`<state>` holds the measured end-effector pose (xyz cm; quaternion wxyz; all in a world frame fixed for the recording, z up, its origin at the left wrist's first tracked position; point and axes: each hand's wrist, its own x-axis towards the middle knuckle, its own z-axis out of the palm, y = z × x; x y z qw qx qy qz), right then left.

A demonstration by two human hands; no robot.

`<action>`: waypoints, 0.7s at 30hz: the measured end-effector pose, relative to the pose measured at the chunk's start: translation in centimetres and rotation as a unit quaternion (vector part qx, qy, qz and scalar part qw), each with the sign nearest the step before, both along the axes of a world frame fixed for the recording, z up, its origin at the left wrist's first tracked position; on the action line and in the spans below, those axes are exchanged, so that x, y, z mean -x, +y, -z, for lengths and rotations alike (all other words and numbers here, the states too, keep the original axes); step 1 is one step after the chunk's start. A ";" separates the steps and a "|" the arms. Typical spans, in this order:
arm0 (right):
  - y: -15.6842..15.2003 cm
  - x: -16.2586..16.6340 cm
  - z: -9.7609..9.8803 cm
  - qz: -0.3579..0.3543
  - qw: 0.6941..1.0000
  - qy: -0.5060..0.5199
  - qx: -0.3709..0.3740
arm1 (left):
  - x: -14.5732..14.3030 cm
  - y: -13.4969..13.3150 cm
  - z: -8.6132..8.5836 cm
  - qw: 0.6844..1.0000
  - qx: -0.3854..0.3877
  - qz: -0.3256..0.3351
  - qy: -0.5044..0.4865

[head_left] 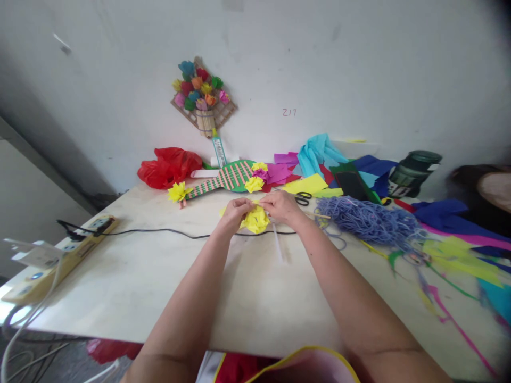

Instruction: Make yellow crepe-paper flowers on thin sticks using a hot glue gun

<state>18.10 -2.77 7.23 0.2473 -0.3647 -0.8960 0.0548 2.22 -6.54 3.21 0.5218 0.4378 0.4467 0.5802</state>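
A yellow crepe paper flower (255, 219) is between my hands, above the middle of the table. My left hand (237, 211) pinches its left side, fingers closed. From the right, my right hand (280, 206) pinches the upper edge of the same yellow paper. A thin whitish translucent strip or stick (277, 243) lies just below my right hand; whether it joins the flower I cannot tell. Behind my hands lies a green guitar-shaped craft (235, 176) with pinkish strips across it and yellow and magenta paper flowers on it.
Black scissors (303, 198) and a tangle of blue-violet cord (369, 221) lie to the right, among coloured paper sheets (305, 184). A dark green bottle (415, 173) stands behind. A power strip (59, 260) is at the left, its black cable (159, 230) crossing the table. A red plastic bag (170, 167) sits against the wall.
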 end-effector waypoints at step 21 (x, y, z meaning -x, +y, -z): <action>0.9 0.1 0.9 -0.024 0.989 0.130 0.065 | -0.3 0.3 0.3 0.997 -0.050 -0.021 0.061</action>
